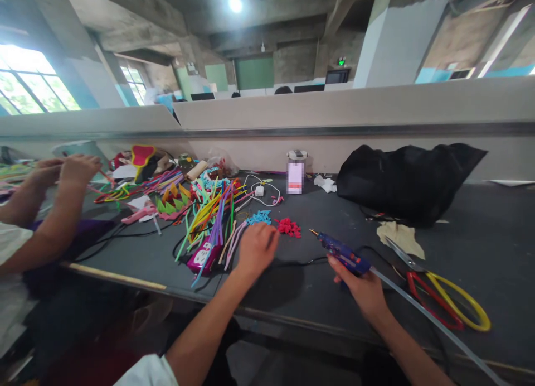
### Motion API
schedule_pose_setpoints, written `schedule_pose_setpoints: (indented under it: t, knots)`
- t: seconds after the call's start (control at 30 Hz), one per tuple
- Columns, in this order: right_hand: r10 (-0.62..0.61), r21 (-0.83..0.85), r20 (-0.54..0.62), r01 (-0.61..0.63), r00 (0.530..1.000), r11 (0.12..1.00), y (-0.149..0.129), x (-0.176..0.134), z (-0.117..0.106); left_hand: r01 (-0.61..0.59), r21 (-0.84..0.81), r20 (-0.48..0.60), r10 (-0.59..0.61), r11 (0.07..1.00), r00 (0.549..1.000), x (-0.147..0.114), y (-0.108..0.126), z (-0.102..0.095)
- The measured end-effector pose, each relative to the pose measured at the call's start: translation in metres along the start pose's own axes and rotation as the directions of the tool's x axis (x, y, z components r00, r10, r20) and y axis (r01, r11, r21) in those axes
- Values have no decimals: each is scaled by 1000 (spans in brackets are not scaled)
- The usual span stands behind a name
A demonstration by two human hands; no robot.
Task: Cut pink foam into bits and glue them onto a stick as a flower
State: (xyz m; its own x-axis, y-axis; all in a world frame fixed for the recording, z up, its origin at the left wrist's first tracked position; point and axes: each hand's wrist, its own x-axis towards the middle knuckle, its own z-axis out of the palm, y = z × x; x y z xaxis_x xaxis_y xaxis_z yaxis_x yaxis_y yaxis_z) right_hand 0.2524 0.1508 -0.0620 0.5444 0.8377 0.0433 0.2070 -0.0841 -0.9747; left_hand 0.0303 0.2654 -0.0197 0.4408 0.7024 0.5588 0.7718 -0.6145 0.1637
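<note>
My right hand [363, 288] is wrapped round a dark blue glue gun [343, 253], its nozzle pointing left and away from me. A long clear glue stick [430, 319] sticks out of the gun's back end. My left hand [258, 246] is over the table, fingers curled and close together, beside a small pile of blue pieces [259, 217] and a pile of red pieces [288, 227]. Whatever its fingertips hold, if anything, is hidden or too small to make out. Left of it lies a heap of coloured pipe cleaners [213, 207].
Red-and-yellow-handled scissors [438, 288] lie at right, near a beige cloth scrap [401, 238] and a black bag [405, 179]. A phone [295, 177] stands at the back by a white charger [259, 191]. At left, a co-worker's hands [79, 168] are raised. A cord crosses the table.
</note>
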Motion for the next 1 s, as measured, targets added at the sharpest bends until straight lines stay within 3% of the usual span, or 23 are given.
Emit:
schedule_pose_setpoints:
  t: [0.03, 0.07, 0.23, 0.57, 0.77, 0.9, 1.0]
  knots:
    - [7, 6, -9, -7, 1000, 1000, 2, -1, -2, 131, 87, 45, -135, 988, 990, 5, -14, -2]
    - [12, 12, -17, -12, 1000, 1000, 4, -1, -5, 189, 125, 54, -197, 974, 979, 8, -27, -4]
    - [-3, 24, -14, 3, 1000, 1000, 6, -1, -20, 368, 263, 97, -404, 892, 910, 11, -73, -9]
    - [-2, 70, 9, 1, 1000, 998, 13, 2, -24, 509, 301, 213, -577, 806, 788, 9, -94, 8]
    - [19, 89, -37, -15, 999, 996, 11, 2, -19, 584, 129, 183, -598, 801, 780, 9, -98, 8]
    - [42, 108, -87, -33, 995, 994, 7, 1, -16, 596, -109, 124, -584, 796, 803, 12, -93, 0]
    - [33, 264, -58, -16, 998, 964, 2, 1, -11, 564, -342, 109, -565, 751, 818, 13, -74, -5]
